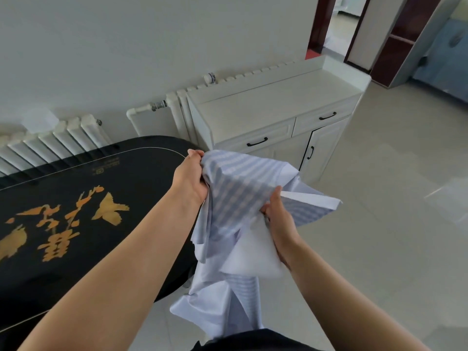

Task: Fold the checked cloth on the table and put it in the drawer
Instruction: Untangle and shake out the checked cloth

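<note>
On your left lies the black counter (76, 224), its glossy top painted with gold birds and characters, and a white radiator (50, 140) runs along the wall on its far side. Your left hand (188, 177) is closed round a bunched top edge of the checked cloth (235, 188), fingers curled into the fabric just past the counter's right end. The cloth (blue and white, with plain white parts) is off the counter, held up in the air between your hands, its lower part hanging down in loose folds toward your body. Your right hand (279, 219) grips it lower and nearer, thumb pressed over a fold. Farther right stands the white cabinet (278, 97), both its drawers (255, 138) closed, with black handles.
</note>
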Motion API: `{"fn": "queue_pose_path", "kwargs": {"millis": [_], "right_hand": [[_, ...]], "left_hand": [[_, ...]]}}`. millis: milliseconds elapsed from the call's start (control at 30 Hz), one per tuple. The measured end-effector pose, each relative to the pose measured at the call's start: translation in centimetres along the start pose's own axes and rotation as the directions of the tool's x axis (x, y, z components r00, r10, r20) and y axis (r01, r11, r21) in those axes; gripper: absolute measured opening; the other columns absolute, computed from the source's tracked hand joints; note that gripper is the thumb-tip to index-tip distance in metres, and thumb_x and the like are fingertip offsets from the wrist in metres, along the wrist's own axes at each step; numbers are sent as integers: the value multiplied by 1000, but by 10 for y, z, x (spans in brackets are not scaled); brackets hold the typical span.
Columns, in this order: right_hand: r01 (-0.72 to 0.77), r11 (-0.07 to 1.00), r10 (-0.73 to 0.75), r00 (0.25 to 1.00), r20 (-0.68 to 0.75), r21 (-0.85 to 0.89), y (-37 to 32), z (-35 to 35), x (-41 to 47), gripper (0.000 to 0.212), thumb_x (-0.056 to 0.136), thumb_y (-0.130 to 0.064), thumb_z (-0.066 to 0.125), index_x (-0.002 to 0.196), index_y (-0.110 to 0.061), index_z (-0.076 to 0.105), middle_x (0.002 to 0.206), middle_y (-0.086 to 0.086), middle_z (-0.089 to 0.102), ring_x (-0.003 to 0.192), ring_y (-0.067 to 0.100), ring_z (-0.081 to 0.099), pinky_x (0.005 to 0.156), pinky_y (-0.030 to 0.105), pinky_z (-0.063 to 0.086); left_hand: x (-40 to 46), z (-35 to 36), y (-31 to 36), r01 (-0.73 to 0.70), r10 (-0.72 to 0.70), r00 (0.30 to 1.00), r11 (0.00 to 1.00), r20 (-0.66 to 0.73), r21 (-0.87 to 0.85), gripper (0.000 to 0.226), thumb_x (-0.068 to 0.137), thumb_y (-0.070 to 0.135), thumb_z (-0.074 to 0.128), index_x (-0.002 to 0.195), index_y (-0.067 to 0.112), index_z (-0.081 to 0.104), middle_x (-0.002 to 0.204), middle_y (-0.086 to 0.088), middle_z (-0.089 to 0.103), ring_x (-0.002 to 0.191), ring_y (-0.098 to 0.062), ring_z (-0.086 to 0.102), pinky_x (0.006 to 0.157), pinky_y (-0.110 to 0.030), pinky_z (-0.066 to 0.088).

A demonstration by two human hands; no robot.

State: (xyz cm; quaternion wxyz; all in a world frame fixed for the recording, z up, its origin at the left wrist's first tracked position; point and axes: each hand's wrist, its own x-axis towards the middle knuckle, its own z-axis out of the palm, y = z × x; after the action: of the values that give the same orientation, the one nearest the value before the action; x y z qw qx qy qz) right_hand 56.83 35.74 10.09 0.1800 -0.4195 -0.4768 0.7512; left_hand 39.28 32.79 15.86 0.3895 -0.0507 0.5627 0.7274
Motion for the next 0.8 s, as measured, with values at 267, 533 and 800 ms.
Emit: {"fn": "queue_pose_path", "kwargs": {"millis": [267, 533, 800], "right_hand": [[79, 996, -81, 993, -84, -30, -18, 14, 9, 23, 86, -24, 68, 72, -6, 71, 70, 10, 69, 64, 25, 66, 67, 35, 53], [15, 983, 4, 995, -104, 184, -77, 20, 17, 37, 92, -28, 59, 66, -7, 73, 70, 11, 72, 61, 20, 69, 71, 31, 57], [120, 962, -159, 976, 148, 243, -77, 35, 13, 38, 100, -3, 37, 75, 3, 66, 72, 14, 68, 67, 18, 68, 69, 30, 57]], "left_hand": [[8, -13, 2, -124, 65, 973, 955, 220, 268, 26, 98, 25, 52, 121, 14, 55, 113, -6, 59, 95, -12, 58, 83, -28, 52], [-17, -80, -70, -877, 412, 385, -115, 826, 467, 72, 85, 45, 56, 147, 25, 26, 153, 4, 32, 140, -13, 32, 111, -40, 33], [-44, -60, -71, -771, 470, 637, 369, 611, 519, 59, 93, 5, 55, 147, 14, 34, 122, 54, 35, 114, 31, 35, 93, 4, 31]]}}
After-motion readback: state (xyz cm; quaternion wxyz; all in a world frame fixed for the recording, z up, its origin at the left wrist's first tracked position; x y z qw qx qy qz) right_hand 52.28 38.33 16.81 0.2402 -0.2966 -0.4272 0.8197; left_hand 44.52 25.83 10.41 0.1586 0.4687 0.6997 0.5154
